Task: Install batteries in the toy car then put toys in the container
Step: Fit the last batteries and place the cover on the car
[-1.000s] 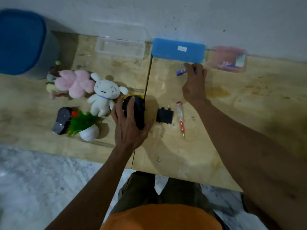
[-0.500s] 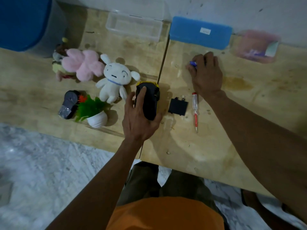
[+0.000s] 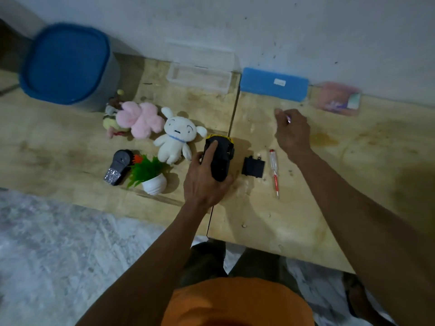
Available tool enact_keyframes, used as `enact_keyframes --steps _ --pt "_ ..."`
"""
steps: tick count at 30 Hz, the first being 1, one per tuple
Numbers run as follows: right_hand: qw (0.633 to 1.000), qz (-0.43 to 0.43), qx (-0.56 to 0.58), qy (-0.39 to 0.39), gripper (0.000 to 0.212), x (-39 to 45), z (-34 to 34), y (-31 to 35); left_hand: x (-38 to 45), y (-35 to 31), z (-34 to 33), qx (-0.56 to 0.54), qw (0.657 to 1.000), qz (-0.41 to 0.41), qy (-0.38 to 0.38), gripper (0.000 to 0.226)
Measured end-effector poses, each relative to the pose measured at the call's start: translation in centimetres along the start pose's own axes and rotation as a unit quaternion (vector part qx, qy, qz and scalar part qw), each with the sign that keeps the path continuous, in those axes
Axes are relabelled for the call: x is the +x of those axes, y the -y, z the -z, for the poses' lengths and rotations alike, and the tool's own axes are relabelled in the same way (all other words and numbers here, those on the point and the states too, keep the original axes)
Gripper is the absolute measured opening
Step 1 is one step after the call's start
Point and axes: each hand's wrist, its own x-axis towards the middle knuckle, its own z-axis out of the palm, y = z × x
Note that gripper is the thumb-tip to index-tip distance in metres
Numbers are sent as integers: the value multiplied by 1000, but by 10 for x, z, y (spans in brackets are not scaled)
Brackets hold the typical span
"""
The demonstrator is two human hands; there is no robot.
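Left hand (image 3: 204,182) covers the near end & left side of the toy car (image 3: 221,161), so its underside is only partly seen; whether batteries sit inside can't be told. Right hand (image 3: 293,130) hides nearly all of a small item (image 3: 288,118) pinched in its fingers; only a purplish tip shows, too small to ID. Pink box (image 3: 336,98) by the wall is blurred, contents unreadable. Label on the blue case (image 3: 274,84) is too small to read. Small figure (image 3: 112,118) sits mostly behind the pink plush (image 3: 140,118). Both forearms are cut off by the frame edges.
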Motion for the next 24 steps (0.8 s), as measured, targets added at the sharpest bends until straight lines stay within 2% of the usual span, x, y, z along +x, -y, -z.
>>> enact_keyframes --steps 3,6,14,19,24 --pt "961 -119 250 25 35 -43 15 17 -10 -4 14 -40 999 -16 -10 92" --pt "929 -149 337 24 28 -89 32 28 -16 -11 26 -79 996 -48 -18 92" --pt "904 -166 394 -17 23 -173 71 43 -26 -42 32 -220 969 -103 41 94" --pt "884 -150 443 35 26 -194 100 54 -44 -68 29 -277 949 -126 82 89" --pt "861 -136 480 102 26 -198 123 59 -61 -84 23 -255 952 -146 86 85"
